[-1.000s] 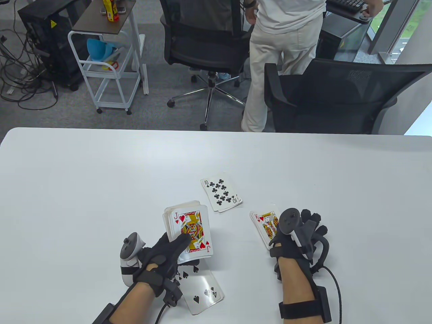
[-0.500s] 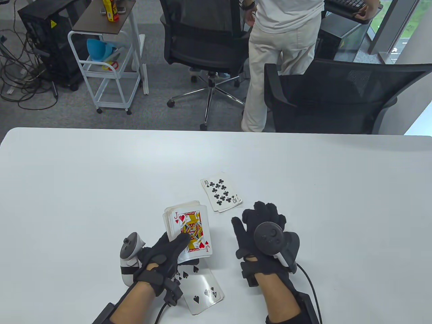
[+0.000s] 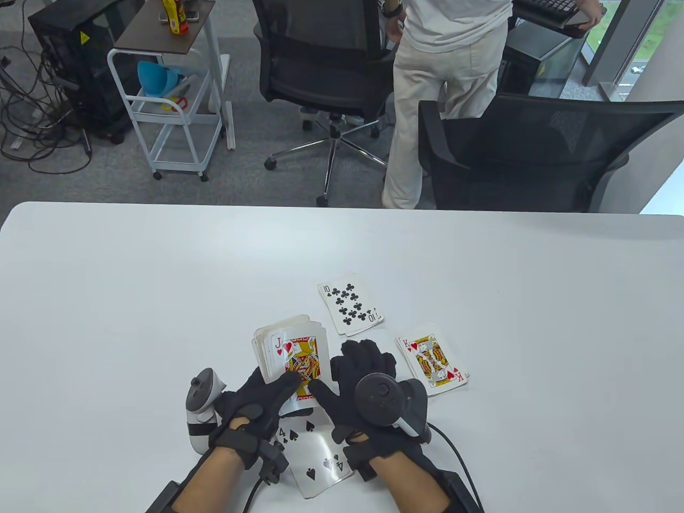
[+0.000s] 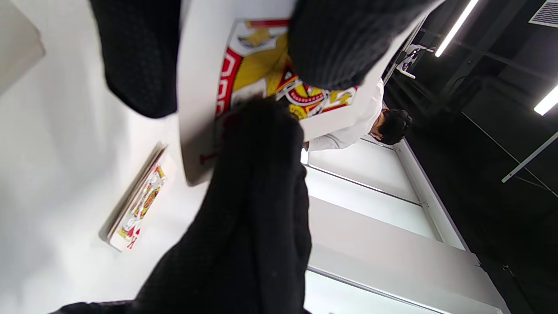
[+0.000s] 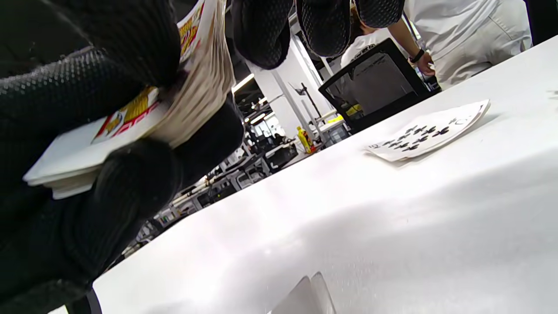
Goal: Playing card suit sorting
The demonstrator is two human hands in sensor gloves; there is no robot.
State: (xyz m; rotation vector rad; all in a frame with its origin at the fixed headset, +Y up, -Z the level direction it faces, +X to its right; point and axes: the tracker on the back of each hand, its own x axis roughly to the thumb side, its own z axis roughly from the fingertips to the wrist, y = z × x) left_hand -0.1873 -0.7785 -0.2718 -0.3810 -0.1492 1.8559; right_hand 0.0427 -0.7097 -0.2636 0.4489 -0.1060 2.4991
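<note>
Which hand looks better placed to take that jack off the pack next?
The right hand, probably. Its fingers hold nothing and already reach the jack on top of the pack. The left hand is busy gripping that pack.

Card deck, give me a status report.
Left hand grips the deck, jack of hearts up. Right hand reaches onto it, grip unclear. Clubs pile, hearts pile, nothing blocking.
</note>
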